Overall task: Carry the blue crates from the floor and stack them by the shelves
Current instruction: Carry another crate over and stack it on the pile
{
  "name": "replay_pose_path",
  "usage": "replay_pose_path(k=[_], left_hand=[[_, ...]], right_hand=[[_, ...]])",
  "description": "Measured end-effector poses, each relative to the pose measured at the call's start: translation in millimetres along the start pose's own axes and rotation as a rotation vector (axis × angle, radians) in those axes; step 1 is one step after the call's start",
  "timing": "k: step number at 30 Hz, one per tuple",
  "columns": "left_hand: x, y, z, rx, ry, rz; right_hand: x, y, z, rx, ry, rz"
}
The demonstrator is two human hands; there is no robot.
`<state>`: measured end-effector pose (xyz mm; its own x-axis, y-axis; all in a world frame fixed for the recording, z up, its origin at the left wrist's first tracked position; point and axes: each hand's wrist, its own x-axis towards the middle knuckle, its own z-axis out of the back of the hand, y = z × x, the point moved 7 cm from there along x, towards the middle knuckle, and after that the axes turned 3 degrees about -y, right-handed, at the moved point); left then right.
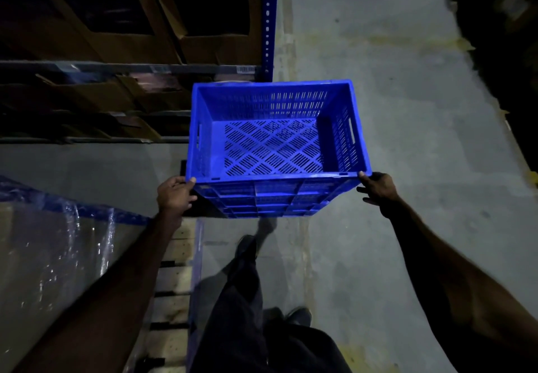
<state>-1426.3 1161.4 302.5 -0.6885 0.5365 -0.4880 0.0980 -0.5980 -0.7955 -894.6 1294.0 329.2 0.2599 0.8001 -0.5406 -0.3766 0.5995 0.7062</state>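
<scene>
1. Head view: a blue crate point(278, 145) is held out in front of the person at arm's length, open side up and empty, its slotted bottom and walls showing.
2. The left hand point(174, 193) grips the near left corner of the crate, thumb on the rim, fingers curled shut against the outer wall.
3. The right hand point(377, 187) grips the near right corner, thumb on the rim, fingers closed under the edge.
4. The crate is off the floor point(393, 110); the person's legs and shoes show below it.
5. Its far left corner lies just beside the blue upright point(268, 23) of the shelves point(125, 66), which hold cardboard boxes point(215, 43) and carry barcode labels.
6. At lower left a load wrapped in clear film point(52, 256) sits on a wooden pallet point(174, 279).
7. The aisle is dim; the right edge is too dark to read.
</scene>
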Motion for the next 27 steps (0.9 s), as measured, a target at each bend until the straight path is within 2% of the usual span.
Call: replay_pose_path(k=[8,27], left_hand=[[14,-3,3,0.044,0.057,-0.026],[0,-10,1,-0.02,-0.022,-0.058]], right_hand=[[-3,-1,-1,-0.009,-0.01,-0.015],[6,-5,-2,-0.042,-0.025,0.033]])
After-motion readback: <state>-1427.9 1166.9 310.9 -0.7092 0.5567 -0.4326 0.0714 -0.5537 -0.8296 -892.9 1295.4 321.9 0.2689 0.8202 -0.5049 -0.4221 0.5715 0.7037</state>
